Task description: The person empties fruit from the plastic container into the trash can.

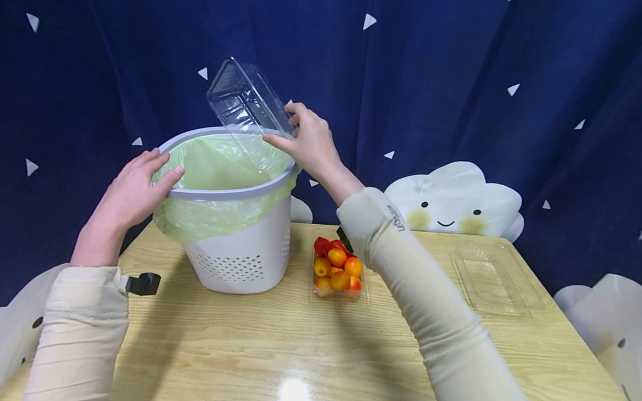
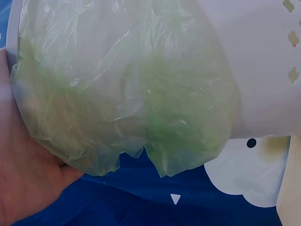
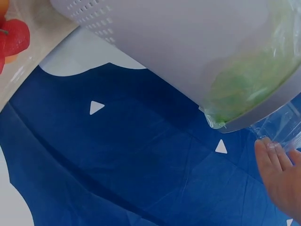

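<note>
My left hand [image 1: 132,188] holds the near-left rim of a white trash bin [image 1: 236,265], fingers and thumb curled over the edge. A pale green bin liner [image 1: 214,217] is folded down outside the rim; in the left wrist view the liner [image 2: 141,94] covers part of the hand [image 2: 33,174]. My right hand [image 1: 309,138] pinches a clear plastic container [image 1: 245,100], tilted over the bin's far-right side, its lower part inside the opening. From the right wrist, the hand [image 3: 282,174] shows beyond the rim, with only a bit of container [image 3: 282,125] visible.
Right of the bin on the wooden table [image 1: 231,351] stands a clear box of small red and orange fruit [image 1: 337,269]. Another clear plastic piece [image 1: 490,277] lies flat at the table's right. Behind hangs a dark blue curtain [image 1: 437,69] with white triangles and clouds.
</note>
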